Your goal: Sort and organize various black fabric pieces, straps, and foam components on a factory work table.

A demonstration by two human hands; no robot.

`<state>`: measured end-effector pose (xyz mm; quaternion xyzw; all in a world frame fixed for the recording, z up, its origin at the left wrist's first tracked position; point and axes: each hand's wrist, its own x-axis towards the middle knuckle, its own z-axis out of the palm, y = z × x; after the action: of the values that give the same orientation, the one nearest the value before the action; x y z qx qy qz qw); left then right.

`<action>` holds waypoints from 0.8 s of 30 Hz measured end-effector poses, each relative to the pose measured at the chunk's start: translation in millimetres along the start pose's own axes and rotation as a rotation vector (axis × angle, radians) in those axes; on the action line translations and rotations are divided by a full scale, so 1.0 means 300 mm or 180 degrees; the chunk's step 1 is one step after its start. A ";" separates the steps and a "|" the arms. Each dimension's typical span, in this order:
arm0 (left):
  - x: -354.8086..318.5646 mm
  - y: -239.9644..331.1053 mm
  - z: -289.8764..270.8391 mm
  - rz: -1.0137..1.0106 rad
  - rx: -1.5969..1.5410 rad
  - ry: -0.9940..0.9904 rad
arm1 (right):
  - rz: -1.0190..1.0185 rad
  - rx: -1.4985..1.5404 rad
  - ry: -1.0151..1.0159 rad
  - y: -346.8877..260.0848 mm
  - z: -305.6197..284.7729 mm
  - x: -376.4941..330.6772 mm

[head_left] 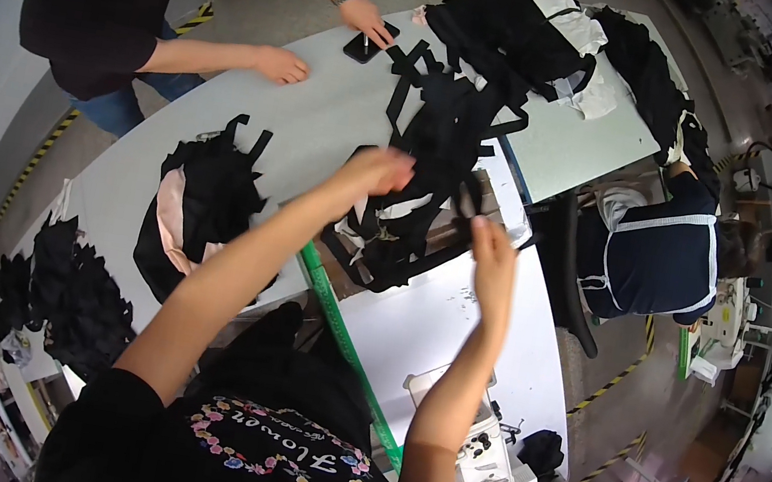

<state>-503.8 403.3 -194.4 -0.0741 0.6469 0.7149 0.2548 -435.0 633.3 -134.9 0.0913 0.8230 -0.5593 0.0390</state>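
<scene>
My right hand (494, 245) has its fingers pinched on a black fabric strap (466, 198), which rises from the heap in front of me. Stretched over the left side of that heap is my left hand (385, 172), its fingers smeared by motion, so its hold is unclear. The heap of black fabric pieces with straps (440, 123) runs from the grey-white table onto a brown tray-like surface (343, 259). White bits of cloth show among the black pieces below my hands.
Across the table, a person's hand (370, 25) touches a dark phone (364, 46). Black fabric with a pink piece (170, 217) lies left. A green ruler-like strip (342, 325) edges the white worktop, beside a sewing machine (492, 475). Another person (662, 249) sits at right.
</scene>
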 end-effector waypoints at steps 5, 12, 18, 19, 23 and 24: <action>-0.033 -0.631 -0.074 -0.0976 0.0366 0.1182 | 0.0876 -0.0010 -0.0492 0.349 0.244 -0.043; -0.006 -0.707 0.035 -0.0593 0.1018 0.2220 | 0.1686 0.0475 -0.0674 0.550 0.277 -0.139; -0.014 -0.629 0.028 -0.1143 0.0987 0.2009 | 0.2097 0.1514 -0.0973 0.463 0.226 -0.101; -0.029 -0.607 0.031 -0.1131 0.0962 0.2048 | 0.2110 0.1649 -0.0955 0.436 0.203 -0.094; -0.093 -0.567 0.003 -0.0498 0.0838 0.2037 | 0.1394 0.1887 -0.0505 0.249 0.092 -0.033; -0.111 -0.567 -0.002 -0.0144 0.1526 0.2285 | 0.1108 0.1711 -0.0376 0.173 0.074 -0.023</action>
<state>-397.1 399.5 -330.8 -0.2710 0.8405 0.4675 0.0392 -419.1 630.6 -189.3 0.2051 0.6141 -0.7459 0.1562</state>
